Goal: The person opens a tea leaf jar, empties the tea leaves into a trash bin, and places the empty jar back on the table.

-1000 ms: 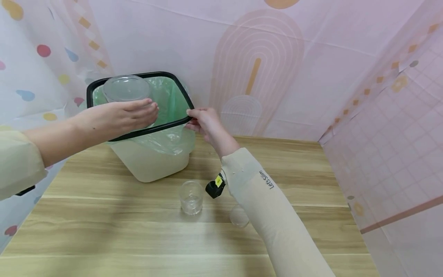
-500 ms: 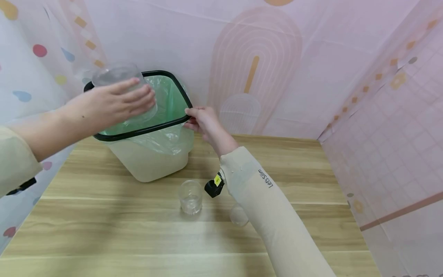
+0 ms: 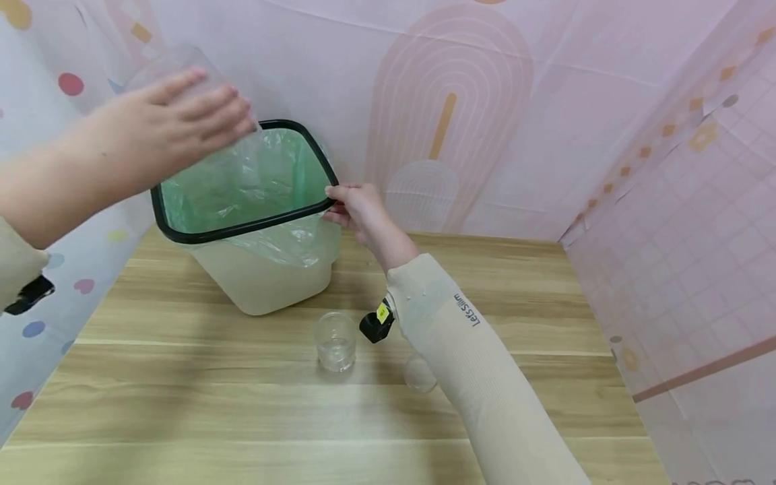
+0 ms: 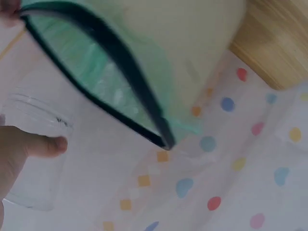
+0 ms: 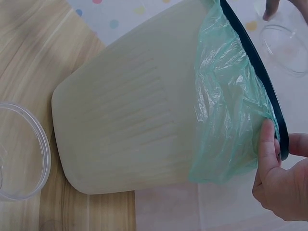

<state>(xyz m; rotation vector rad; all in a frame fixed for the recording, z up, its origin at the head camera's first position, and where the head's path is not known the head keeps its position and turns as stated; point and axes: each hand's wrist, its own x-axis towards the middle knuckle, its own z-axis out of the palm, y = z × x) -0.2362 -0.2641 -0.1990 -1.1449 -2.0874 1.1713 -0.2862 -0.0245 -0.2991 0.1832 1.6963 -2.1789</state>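
**Tilted bin, lifted cup: where a slip could come from**

Hand positions are described first. At the upper left of the head view the left hand is wrapped around a clear plastic cup, held raised above the left rim of the bin; in the left wrist view the thumb is seen pressed against the cup wall. Near the frame's centre the right hand is pinched on the bin's black rim, over which a green liner is folded.

The bin appears tilted and steadied only by that pinch, so it could plausibly rock or drop back onto the bench if the grip were loosened. The liner could be dragged off the rim by the same fingers. The cup is blurred and thin-walled; it could be squeezed out of the grasp or knocked against the rim.

Two small clear cups stand on the bench just beside the right sleeve and could be toppled by it.
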